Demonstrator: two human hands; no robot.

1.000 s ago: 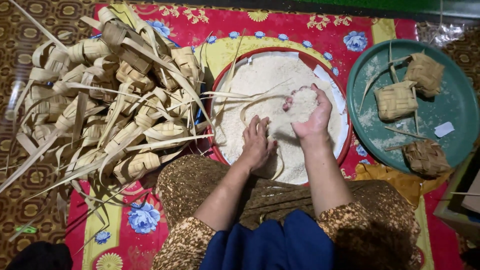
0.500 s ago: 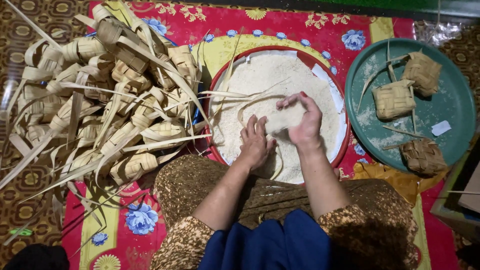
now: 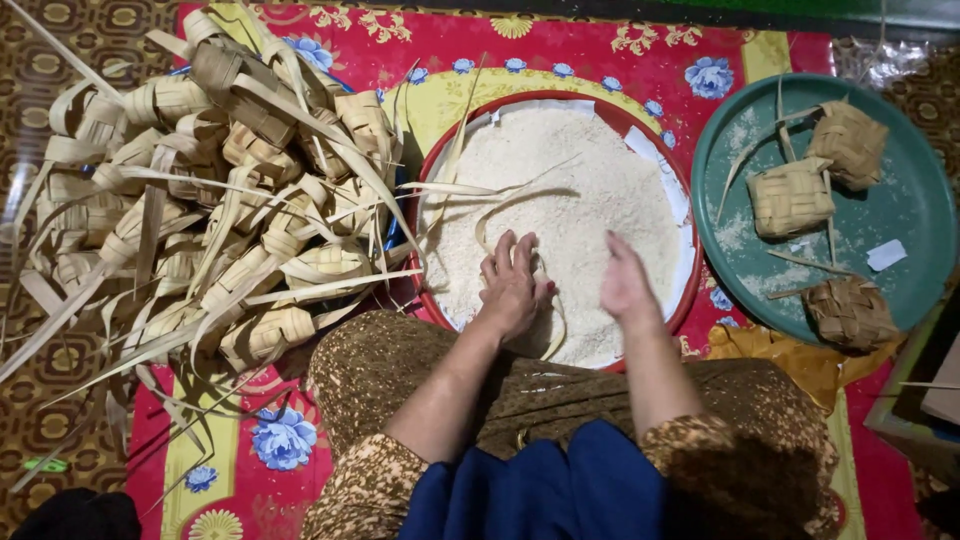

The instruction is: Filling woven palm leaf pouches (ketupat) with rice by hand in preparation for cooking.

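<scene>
A red-rimmed basin (image 3: 432, 165) in front of my knees holds white rice (image 3: 570, 180). My left hand (image 3: 512, 285) rests on the rice at the basin's near side, fingers closed around a small woven leaf pouch (image 3: 540, 268) whose loose strips curl over the rice. My right hand (image 3: 625, 280) hovers just right of it, turned edge-on with fingers together and cupped. Whether it holds rice is hidden.
A big heap of empty woven leaf pouches (image 3: 230, 220) with long trailing strips lies left of the basin. To the right, a green round tray (image 3: 900, 200) carries three filled pouches (image 3: 790, 198) and a white slip. Everything sits on a red floral mat (image 3: 400, 50).
My right hand has come back from the middle of the rice toward me and now sits beside my left hand. My left hand has stayed put on the pouch.
</scene>
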